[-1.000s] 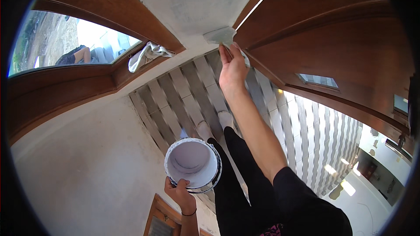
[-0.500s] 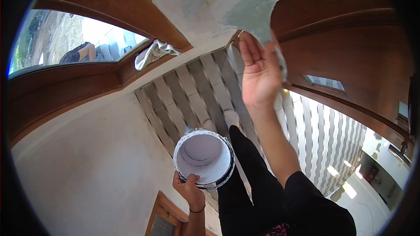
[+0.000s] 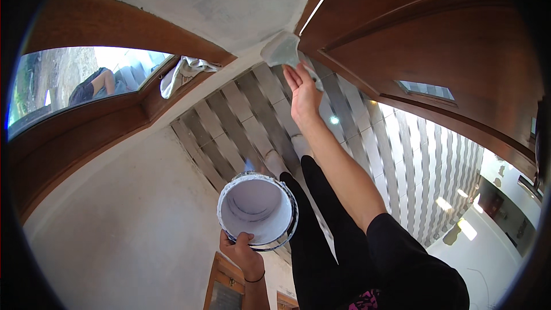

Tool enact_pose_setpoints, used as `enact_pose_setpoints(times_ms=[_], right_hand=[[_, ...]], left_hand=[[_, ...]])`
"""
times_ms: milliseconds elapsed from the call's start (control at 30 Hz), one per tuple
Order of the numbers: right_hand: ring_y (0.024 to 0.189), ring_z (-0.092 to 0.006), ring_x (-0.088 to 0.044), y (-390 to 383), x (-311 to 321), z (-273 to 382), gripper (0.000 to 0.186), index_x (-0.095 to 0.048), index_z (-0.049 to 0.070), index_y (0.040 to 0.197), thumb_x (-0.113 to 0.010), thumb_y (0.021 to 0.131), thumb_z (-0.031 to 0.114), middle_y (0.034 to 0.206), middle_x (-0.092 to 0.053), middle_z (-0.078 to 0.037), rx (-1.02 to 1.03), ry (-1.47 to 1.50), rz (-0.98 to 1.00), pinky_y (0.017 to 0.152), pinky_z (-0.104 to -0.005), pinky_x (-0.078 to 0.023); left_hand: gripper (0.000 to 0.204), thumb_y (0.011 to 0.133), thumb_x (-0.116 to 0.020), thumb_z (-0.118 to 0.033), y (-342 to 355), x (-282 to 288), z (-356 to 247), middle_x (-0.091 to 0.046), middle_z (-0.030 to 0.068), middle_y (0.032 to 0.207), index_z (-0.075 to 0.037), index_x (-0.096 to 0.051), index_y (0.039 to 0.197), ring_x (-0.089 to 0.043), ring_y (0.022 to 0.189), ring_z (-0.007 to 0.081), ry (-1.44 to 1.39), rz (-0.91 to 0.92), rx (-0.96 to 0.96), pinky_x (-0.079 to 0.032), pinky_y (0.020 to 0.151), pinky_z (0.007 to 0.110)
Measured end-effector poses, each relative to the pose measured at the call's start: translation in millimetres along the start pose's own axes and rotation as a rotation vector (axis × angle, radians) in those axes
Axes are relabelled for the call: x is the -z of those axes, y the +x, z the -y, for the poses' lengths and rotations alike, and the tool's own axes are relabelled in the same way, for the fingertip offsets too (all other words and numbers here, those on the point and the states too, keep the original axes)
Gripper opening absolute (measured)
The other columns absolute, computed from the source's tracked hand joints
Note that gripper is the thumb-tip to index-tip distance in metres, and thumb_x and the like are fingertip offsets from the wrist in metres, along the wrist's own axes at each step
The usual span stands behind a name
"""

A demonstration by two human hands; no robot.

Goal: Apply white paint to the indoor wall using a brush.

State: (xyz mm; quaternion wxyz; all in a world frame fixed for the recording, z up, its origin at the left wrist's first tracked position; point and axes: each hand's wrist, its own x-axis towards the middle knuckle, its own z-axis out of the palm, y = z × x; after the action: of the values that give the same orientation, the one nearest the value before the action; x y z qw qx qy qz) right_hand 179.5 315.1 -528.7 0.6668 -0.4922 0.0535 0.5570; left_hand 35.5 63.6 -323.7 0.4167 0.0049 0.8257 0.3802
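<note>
1. Farther from you and leftward in view, your right hand [image 3: 306, 97] and the flat, pale grey-green translucent blade [image 3: 281, 49] have shifted since half a second ago; your left hand [image 3: 244, 255] keeps the round white bucket with a dark-banded rim [image 3: 279, 216] beside your legs in black trousers [image 3: 313, 241].
2. Your left thumb hooks over the bucket's rim with the fingers outside, pinching it. Your right fingers lie close together, stretched toward the blade, and appear to grip it.
3. At the narrow visible end of the grey-white plaster wall [image 3: 229, 0], the blade sits just beside the dark brown wooden door [image 3: 413, 40].
4. For a clean pass, it likely pays to lay the blade's edge flat, press evenly and stop short of the brown wood.
5. Keeping the bucket's mouth level and near should help guard the grey-and-white striped tile floor [image 3: 218, 106] against drips.
6. You can't tell from this angle whether the blade touches the plaster. Its handle is partly masked by your fingers, your right thumb is hard to separate, and how much the bucket holds is unclear.
</note>
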Motion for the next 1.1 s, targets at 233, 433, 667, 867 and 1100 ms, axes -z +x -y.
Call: enact_pose_setpoints(times_ms=[233, 433, 667, 867, 1100], right_hand=[[0.105, -0.0257, -0.066, -29.6, -43.5, 32.9, 0.03, -0.057, -0.007, 0.121, -0.061, 0.095, 0.008, 0.112, -0.065, -0.016, 0.051, 0.009, 0.05, 0.097, -0.0357, -0.055], [0.102, -0.0289, -0.067, -75.8, -46.8, 77.9, 0.034, -0.056, -0.01, 0.124, -0.061, 0.096, 0.008, 0.116, -0.064, -0.019, 0.256, 0.005, 0.282, 0.096, -0.0381, -0.055], [0.102, -0.0271, -0.067, -33.4, -38.3, 42.6, 0.037, -0.056, -0.01, 0.125, -0.063, 0.096, 0.012, 0.116, -0.064, -0.019, 0.314, 0.073, 0.193, 0.096, -0.0387, -0.055], [0.099, -0.0262, -0.068, -26.5, -16.3, 14.1, 0.037, -0.058, -0.01, 0.123, -0.066, 0.093, 0.01, 0.111, -0.066, -0.018, 0.201, -0.121, 0.142, 0.093, -0.0371, -0.057], [0.094, -0.0208, -0.068, 4.2, 7.5, 7.3, 0.031, -0.063, -0.007, 0.119, -0.067, 0.092, 0.007, 0.109, -0.066, -0.015, 0.21, -0.251, 0.063, 0.088, -0.032, -0.058]], left_hand=[[0.032, 0.063, -0.051, 0.003, 0.4, -0.5, -3.1, -0.062, 0.0063, 0.088, 0.005, -0.061, 0.094, -0.054, 0.082, 0.0174, -0.026, -0.013, -0.073, -0.043, 0.074, 0.026], [0.032, 0.063, -0.052, 0.002, -1.7, -0.9, -7.2, -0.062, 0.0064, 0.088, 0.005, -0.06, 0.094, -0.055, 0.083, 0.0174, -0.012, 0.011, -0.084, -0.044, 0.074, 0.026], [0.033, 0.063, -0.051, 0.003, 0.2, -2.0, -5.3, -0.063, 0.0063, 0.088, 0.005, -0.06, 0.095, -0.055, 0.082, 0.017, -0.013, 0.006, -0.088, -0.044, 0.074, 0.026], [0.033, 0.063, -0.051, 0.004, -1.4, -4.0, -7.1, -0.062, 0.0065, 0.087, 0.005, -0.06, 0.094, -0.054, 0.08, 0.0164, -0.015, 0.01, -0.066, -0.043, 0.07, 0.027], [0.032, 0.064, -0.051, 0.004, 3.4, 9.5, -0.3, -0.063, 0.0071, 0.087, 0.005, -0.061, 0.095, -0.055, 0.079, 0.0162, 0.014, 0.019, -0.096, -0.044, 0.067, 0.025]])
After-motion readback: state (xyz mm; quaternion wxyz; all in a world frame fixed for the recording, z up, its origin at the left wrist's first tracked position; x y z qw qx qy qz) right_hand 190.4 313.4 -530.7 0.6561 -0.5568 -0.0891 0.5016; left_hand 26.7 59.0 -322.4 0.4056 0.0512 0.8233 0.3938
